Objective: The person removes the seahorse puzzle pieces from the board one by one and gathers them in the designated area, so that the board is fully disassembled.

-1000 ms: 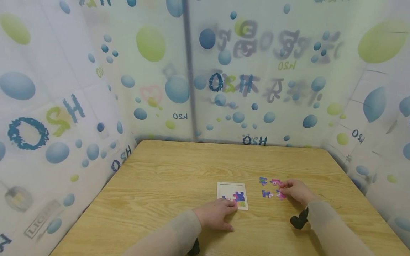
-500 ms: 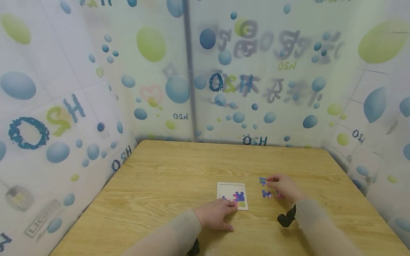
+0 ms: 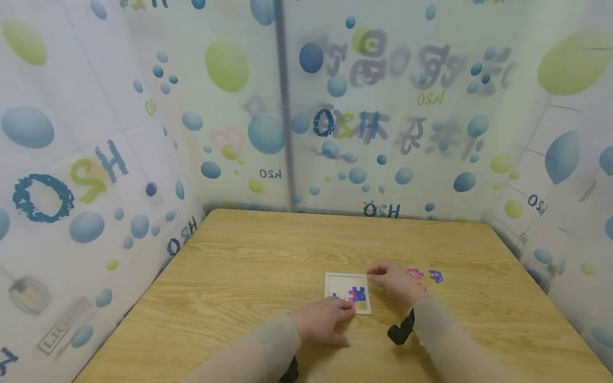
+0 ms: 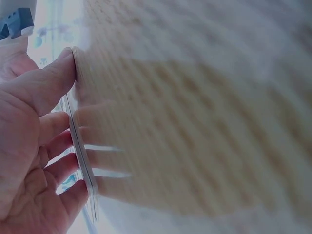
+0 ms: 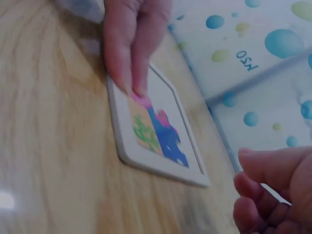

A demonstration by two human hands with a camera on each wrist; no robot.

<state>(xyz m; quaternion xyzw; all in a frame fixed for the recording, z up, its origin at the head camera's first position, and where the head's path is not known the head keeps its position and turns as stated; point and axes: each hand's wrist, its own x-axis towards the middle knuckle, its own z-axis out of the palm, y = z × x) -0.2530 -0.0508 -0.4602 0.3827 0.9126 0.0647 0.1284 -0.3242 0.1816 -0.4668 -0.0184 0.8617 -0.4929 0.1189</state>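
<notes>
Head view: shows a pale puzzle frame (image 3: 341,283) flat on a wooden table (image 3: 239,266), with the left hand (image 3: 323,322) over its lower left part, fingers extended and touching it, thumb spread well away from them. Right wrist view: shows two of those fingertips pressed together on a pink patch at the frame's near edge, just beside joined pieces (image 5: 168,139) in blue and in tan and green. Places the right hand (image 3: 397,282) at the frame's far right corner, thumb and forefinger tips close together; cannot tell whether pinching anything. Shows a loose pink piece (image 3: 414,273) just beside that hand and a loose purple piece (image 3: 436,276) farther right, both on the table.
</notes>
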